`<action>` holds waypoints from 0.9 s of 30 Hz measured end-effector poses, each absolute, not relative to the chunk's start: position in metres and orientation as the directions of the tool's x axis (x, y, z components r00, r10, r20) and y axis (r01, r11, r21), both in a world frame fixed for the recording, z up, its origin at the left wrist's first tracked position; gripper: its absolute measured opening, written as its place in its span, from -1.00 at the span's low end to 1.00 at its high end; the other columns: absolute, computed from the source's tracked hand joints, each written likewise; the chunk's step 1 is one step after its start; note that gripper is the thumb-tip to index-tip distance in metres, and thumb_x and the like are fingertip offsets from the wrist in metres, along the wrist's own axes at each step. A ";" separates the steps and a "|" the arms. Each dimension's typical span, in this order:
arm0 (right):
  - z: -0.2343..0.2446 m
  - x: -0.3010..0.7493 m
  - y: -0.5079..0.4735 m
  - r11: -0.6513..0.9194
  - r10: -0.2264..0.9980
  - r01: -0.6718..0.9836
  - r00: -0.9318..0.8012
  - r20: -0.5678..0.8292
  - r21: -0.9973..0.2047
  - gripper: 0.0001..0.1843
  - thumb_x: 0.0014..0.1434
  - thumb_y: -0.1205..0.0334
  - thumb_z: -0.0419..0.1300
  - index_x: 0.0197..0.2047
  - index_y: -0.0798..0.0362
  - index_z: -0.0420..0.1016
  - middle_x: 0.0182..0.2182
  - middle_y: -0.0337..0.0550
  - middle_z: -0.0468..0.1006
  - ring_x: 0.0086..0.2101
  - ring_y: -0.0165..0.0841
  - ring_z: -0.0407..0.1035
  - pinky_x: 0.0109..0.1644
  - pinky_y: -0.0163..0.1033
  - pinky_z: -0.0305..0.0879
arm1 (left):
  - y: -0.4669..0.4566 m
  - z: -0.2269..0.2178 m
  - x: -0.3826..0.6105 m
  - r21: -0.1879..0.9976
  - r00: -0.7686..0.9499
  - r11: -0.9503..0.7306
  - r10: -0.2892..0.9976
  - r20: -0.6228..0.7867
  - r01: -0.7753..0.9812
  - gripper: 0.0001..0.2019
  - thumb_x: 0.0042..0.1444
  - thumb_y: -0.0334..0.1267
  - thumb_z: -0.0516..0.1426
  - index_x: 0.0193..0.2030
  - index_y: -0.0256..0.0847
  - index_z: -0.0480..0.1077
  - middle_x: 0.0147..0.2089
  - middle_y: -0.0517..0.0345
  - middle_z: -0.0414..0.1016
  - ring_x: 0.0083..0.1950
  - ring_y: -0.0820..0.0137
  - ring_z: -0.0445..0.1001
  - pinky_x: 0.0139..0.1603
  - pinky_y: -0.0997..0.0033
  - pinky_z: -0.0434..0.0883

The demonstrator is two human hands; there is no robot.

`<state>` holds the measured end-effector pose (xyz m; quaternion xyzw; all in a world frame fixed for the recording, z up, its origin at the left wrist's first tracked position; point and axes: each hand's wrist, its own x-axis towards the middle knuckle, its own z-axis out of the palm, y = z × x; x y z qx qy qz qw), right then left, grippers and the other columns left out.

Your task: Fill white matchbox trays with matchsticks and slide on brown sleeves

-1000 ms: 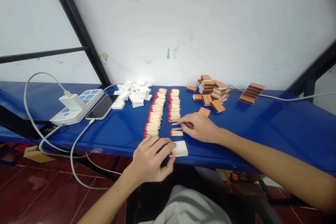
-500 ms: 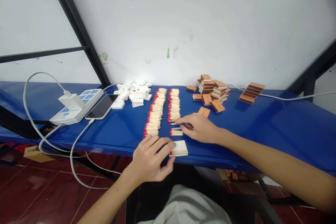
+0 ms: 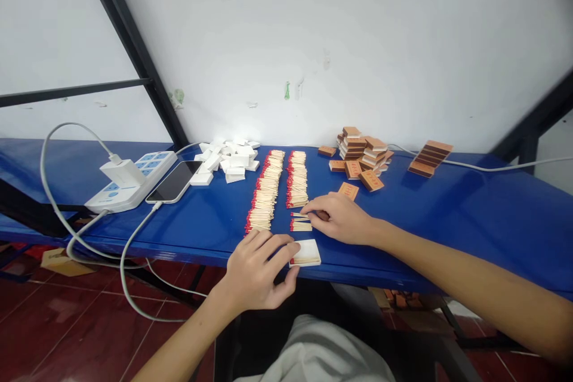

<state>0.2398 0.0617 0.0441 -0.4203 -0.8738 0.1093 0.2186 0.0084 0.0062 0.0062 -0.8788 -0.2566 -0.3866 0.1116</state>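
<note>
My left hand (image 3: 259, 271) is closed on a white matchbox tray (image 3: 308, 248) at the table's front edge, index finger over its left side and thumb at its near corner. A few matches lie along the tray's near side, red heads to the left. Just beyond it, my right hand (image 3: 340, 216) has its index finger and thumb close together at the bare ends of a small group of matches (image 3: 301, 227). Behind this group runs a long row of matches (image 3: 296, 179). A second, longer row of matches (image 3: 266, 191) lies to its left, close to my left fingers.
White empty trays (image 3: 228, 158) are heaped at the back left, beside a phone (image 3: 174, 182) and a power strip (image 3: 134, 182) with cables. Brown matchboxes (image 3: 362, 149) are piled at the back right. A joined set of brown boxes (image 3: 430, 158) leans farther right.
My right fingertips have drawn matches slightly toward me, from the long row to the small group. My left hand and the tray have stayed in place.
</note>
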 end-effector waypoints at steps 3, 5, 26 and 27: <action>0.042 0.241 0.063 0.611 0.792 0.692 -0.538 0.289 -0.384 -0.75 0.20 0.37 0.17 -0.12 0.05 0.65 -0.52 -0.26 0.54 -0.51 -0.45 0.31 -0.33 -0.33 0.13 | 0.007 0.006 0.008 0.008 0.570 -0.846 0.366 0.736 0.534 -0.76 0.08 -0.34 0.18 -0.07 -0.20 0.44 -0.15 0.09 0.60 -0.25 0.27 0.45 -0.23 0.24 0.37; 0.041 0.241 0.064 0.610 0.793 0.689 -0.537 0.288 -0.391 -0.76 0.22 0.35 0.16 -0.14 0.05 0.64 -0.53 -0.27 0.53 -0.52 -0.46 0.29 -0.33 -0.33 0.12 | 0.007 0.006 0.008 0.009 0.570 -0.845 0.367 0.735 0.534 -0.75 0.08 -0.34 0.18 -0.07 -0.20 0.44 -0.15 0.08 0.60 -0.25 0.27 0.45 -0.22 0.23 0.37; 0.045 0.240 0.060 0.625 0.779 0.674 -0.569 0.264 -0.393 -0.84 0.23 0.23 0.22 -0.20 0.05 0.62 -0.61 -0.36 0.34 -0.55 -0.50 0.20 -0.35 -0.32 0.05 | 0.006 0.005 0.008 0.019 0.570 -0.847 0.374 0.731 0.531 -0.75 0.09 -0.34 0.18 -0.06 -0.21 0.43 -0.15 0.08 0.59 -0.25 0.27 0.43 -0.21 0.25 0.34; 0.045 0.240 0.060 0.627 0.778 0.674 -0.569 0.266 -0.391 -0.82 0.23 0.18 0.23 -0.18 0.04 0.62 -0.61 -0.36 0.34 -0.55 -0.50 0.21 -0.35 -0.32 0.04 | 0.006 0.005 0.008 0.019 0.570 -0.847 0.373 0.732 0.531 -0.75 0.09 -0.34 0.17 -0.06 -0.21 0.43 -0.15 0.08 0.59 -0.25 0.27 0.43 -0.21 0.25 0.34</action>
